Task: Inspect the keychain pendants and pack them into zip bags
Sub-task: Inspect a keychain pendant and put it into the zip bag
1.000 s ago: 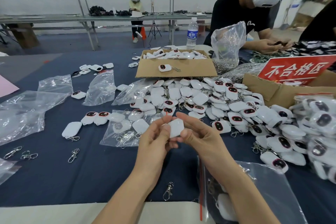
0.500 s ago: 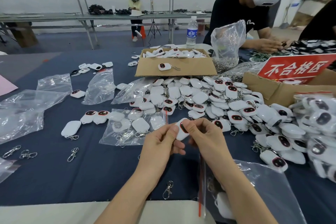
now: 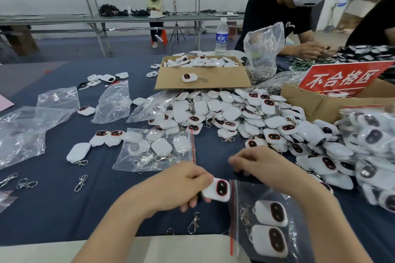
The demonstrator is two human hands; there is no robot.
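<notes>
My left hand [image 3: 181, 186] pinches a white keychain pendant [image 3: 218, 190] with its dark red-rimmed face up, right at the red zip edge of a clear zip bag [image 3: 299, 215]. Two pendants lie inside that bag. My right hand [image 3: 263, 166] hovers just beyond the bag's mouth, blurred, its fingers curled downward. Nothing shows in them, and what lies beneath them is hidden. A big heap of loose pendants [image 3: 235, 113] covers the blue table ahead and to the right.
A second zip bag [image 3: 136, 158] holding pendants lies left of my hands. Loose metal clasps [image 3: 193, 223] and empty bags [image 3: 21, 132] lie about. Cardboard boxes [image 3: 213, 81] and a red sign [image 3: 342, 79] stand behind the heap. A person works at the far right.
Both hands held the pendant up together before. Now the left hand alone has brought it down to the bag's zip edge, and the right hand has let go and moved right.
</notes>
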